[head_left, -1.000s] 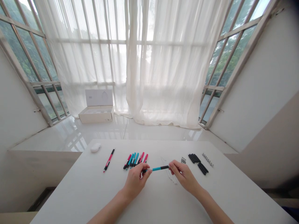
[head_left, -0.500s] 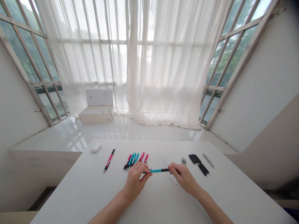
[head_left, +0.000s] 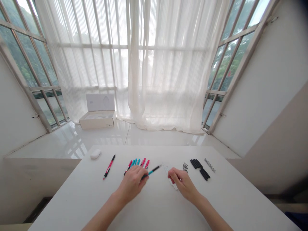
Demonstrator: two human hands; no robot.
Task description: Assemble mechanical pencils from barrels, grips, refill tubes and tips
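A teal and black pen (head_left: 151, 172) sits near the middle of a white desk (head_left: 60, 199), its long axis running from lower left to upper right, with the black end pointing up and away toward the right. The left hand (head_left: 132, 183) has hold of its lower end, fingers curled closely around it, with the hand resting over the near ends of a row of teal and pink pens (head_left: 137, 162). The work in hand appears to be handling this one pen. Held this low on its barrel, it would need steady finger pressure to keep the free end from swinging.

The right hand (head_left: 183, 184) lies across the desk, fingers loosely curled, next to a few clear slender pieces (head_left: 170, 175); whether it holds anything cannot be told.

Beyond it lie small dark parts (head_left: 185, 167), black tubes (head_left: 199, 168) and a line of small silver parts (head_left: 209, 165). To the far left are a pink and black pen (head_left: 109, 166) and a white computer mouse (head_left: 95, 154).
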